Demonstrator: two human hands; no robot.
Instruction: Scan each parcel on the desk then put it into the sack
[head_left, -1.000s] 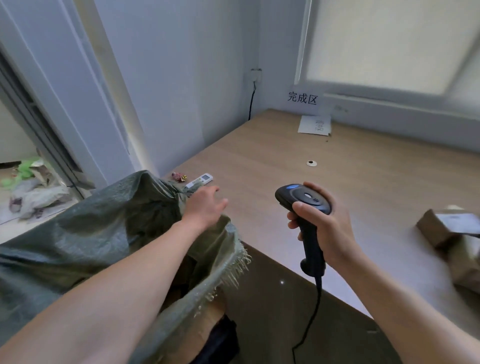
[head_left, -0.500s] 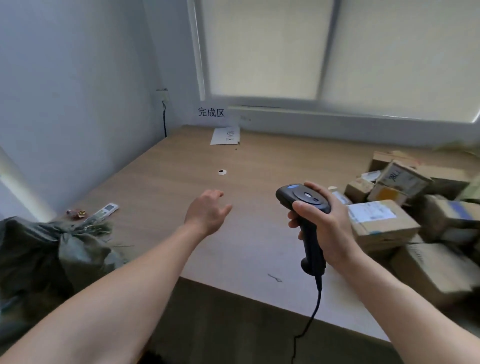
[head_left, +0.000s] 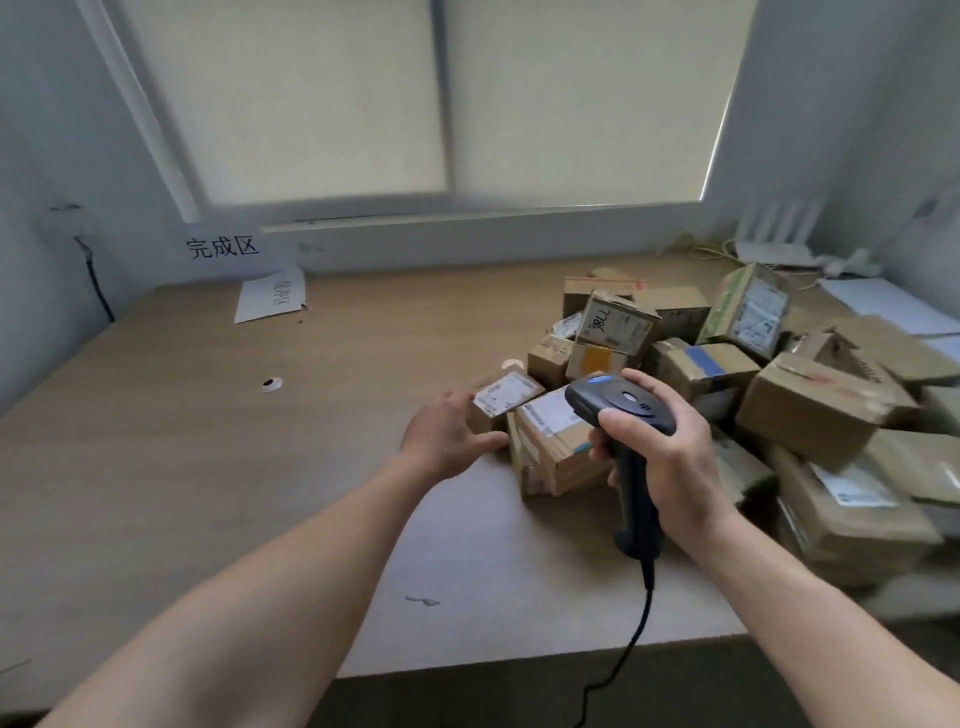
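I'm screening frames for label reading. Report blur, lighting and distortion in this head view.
Head view: backlit by the blinded window; parcels at the right edge smear with motion blur; the scanner and right hand are fairly sharp; wide-angle bending bows the window frame; most labels unreadable.

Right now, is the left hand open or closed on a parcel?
Open: the left hand has spread fingers beside the small labelled cardboard parcel, not gripping it.

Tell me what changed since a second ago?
The left hand left the sack, which is now out of view, swung right across the desk, and now reaches, open, a small parcel at the pile's near edge. Unchanged: the right hand keeps its grip on the scanner.
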